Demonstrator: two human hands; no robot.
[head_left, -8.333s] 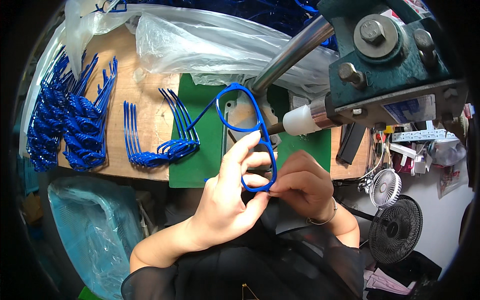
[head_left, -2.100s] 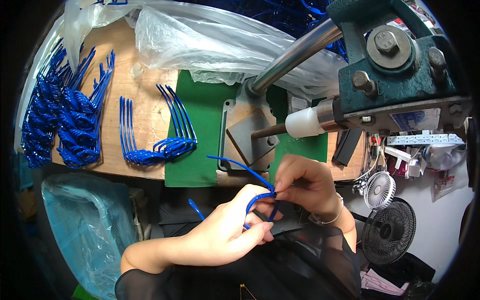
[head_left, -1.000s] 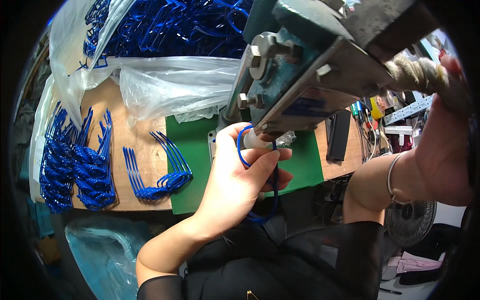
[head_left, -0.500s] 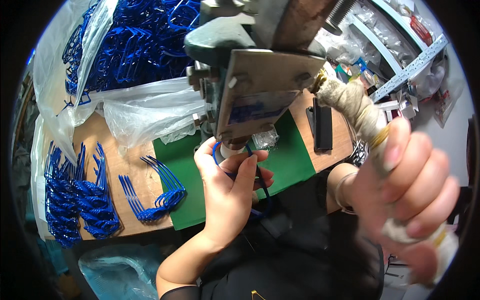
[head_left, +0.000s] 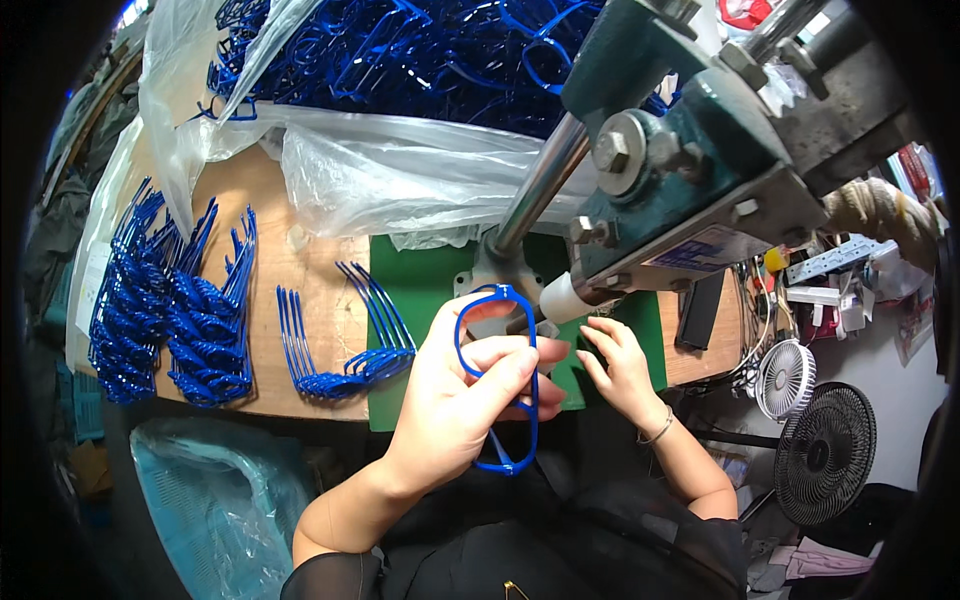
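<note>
My left hand (head_left: 450, 395) grips a blue eyeglass frame (head_left: 532, 445), held upright lengthwise, thumb across it, in front of the press's steel base. My right hand (head_left: 620, 370) is empty, fingers apart and loosely curled, to the right of the frame over the green mat (head_left: 400, 310). Just above and between the hands is the white plastic cylinder (head_left: 557, 298) on the dark green hand press (head_left: 650, 230). The press's cloth-wrapped handle (head_left: 875, 215) is at the right, untouched. A small group of blue frames (head_left: 350, 375) lies on the wooden table left of the mat.
Stacked blue frames (head_left: 210, 340) lie at left, a large heap (head_left: 400, 55) under crumpled plastic sheeting (head_left: 420, 170) behind. Below left is a teal basket (head_left: 160, 480). At right are a black bar (head_left: 700, 310), cables, a white fan (head_left: 785, 380) and a black fan (head_left: 825, 450).
My right hand has let go of the wrapped handle and moved left over the mat. My left hand has drawn the frame away from the white cylinder, into fuller view.
</note>
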